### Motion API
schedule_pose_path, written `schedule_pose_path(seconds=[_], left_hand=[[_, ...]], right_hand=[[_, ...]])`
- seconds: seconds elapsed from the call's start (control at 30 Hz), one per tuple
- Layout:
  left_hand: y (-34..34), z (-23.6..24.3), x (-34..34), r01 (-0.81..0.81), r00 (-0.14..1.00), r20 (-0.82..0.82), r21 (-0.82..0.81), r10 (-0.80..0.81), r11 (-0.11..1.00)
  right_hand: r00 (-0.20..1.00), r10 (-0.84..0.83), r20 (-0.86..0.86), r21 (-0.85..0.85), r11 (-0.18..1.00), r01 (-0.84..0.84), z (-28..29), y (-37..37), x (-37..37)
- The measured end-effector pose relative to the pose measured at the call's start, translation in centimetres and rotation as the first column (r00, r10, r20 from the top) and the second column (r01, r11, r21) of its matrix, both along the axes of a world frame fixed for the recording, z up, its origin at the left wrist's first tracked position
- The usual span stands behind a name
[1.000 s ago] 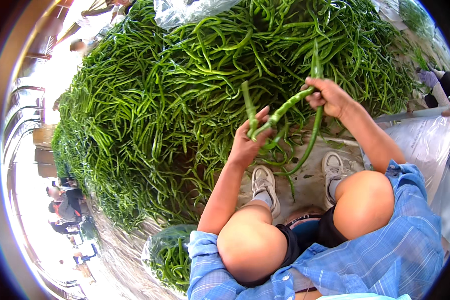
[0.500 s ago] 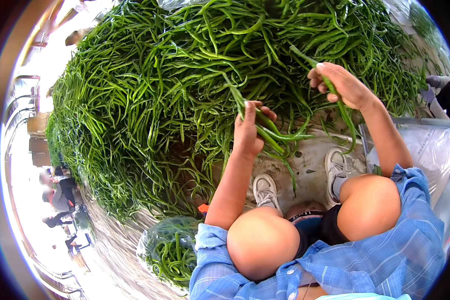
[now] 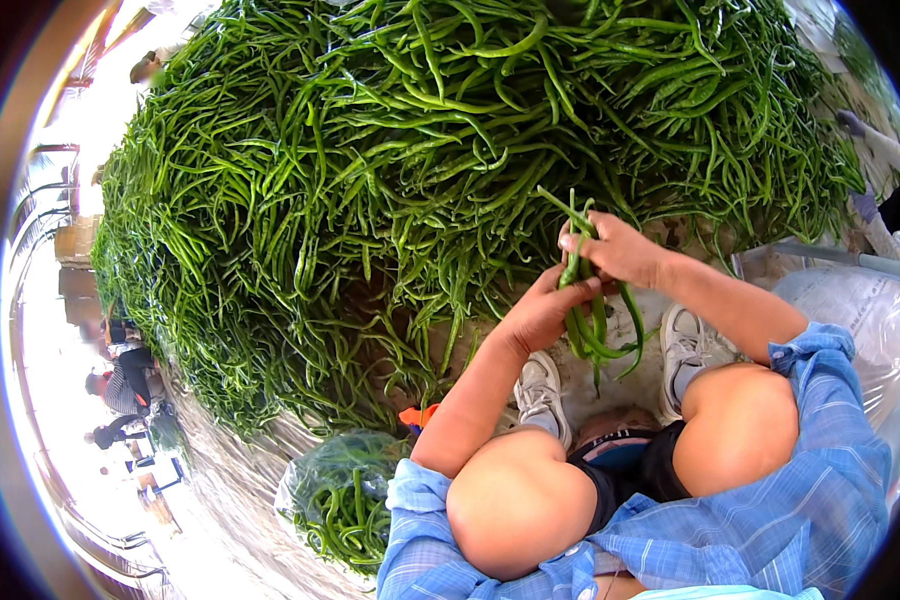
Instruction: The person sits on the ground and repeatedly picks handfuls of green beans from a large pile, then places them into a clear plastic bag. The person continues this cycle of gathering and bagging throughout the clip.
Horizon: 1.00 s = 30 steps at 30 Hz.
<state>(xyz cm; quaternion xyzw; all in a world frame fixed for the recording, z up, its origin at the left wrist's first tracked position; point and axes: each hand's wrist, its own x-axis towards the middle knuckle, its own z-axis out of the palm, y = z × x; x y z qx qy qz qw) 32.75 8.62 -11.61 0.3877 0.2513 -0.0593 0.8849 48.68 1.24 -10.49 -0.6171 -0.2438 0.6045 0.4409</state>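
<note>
A small bunch of long green chili peppers [image 3: 595, 333] hangs between my two hands, stems up and tips toward the ground. My left hand [image 3: 553, 303] is closed around the lower part of the bunch. Touching it from the right, my right hand [image 3: 615, 250] grips the peppers near their stem ends. Some fingers are hidden behind the peppers. Beyond my hands rises a large pile of loose green chili peppers [image 3: 370, 170], its near edge just past my shoes.
To my left stands a clear plastic bag [image 3: 342, 490] of green peppers, with an orange object [image 3: 417, 415] beside it. A plastic-lined container [image 3: 850, 310] is at my right. Another person's arm [image 3: 885, 150] shows at the far right. Cardboard boxes [image 3: 78, 265] and people sit far left.
My right hand has come down and left with its pepper to meet my left hand. My left hand has moved slightly right and nearer, and the peppers are now together.
</note>
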Motion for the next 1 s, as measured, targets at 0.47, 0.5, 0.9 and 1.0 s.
schedule_pose_path(seconds=[0.47, 0.5, 0.9, 1.0], left_hand=[[0.9, -5.4, -2.7, -0.509, 0.861, -0.091, -0.149, 0.500, 0.848], [1.6, -5.7, -2.9, -0.538, 0.842, -0.131, -0.167, 0.523, 0.826], [3.6, -3.7, -3.7, -0.694, 0.709, -0.070, -0.249, 0.702, 0.676], [4.9, -4.5, -5.3, -0.645, 0.720, -0.015, -0.383, 0.694, 0.661]], right_hand=[[1.000, -0.022, -0.018, 0.291, 0.956, 0.026, -3.3, 1.3, -3.7], [0.999, 0.030, 0.015, 0.260, 0.965, -0.033, -2.8, 2.3, -2.7], [-0.327, 0.190, 0.926, -0.292, 0.909, -0.297, -3.4, 14.3, 6.7], [-0.058, 0.044, 0.997, -0.069, 0.827, -0.557, -1.1, 11.1, 8.8]])
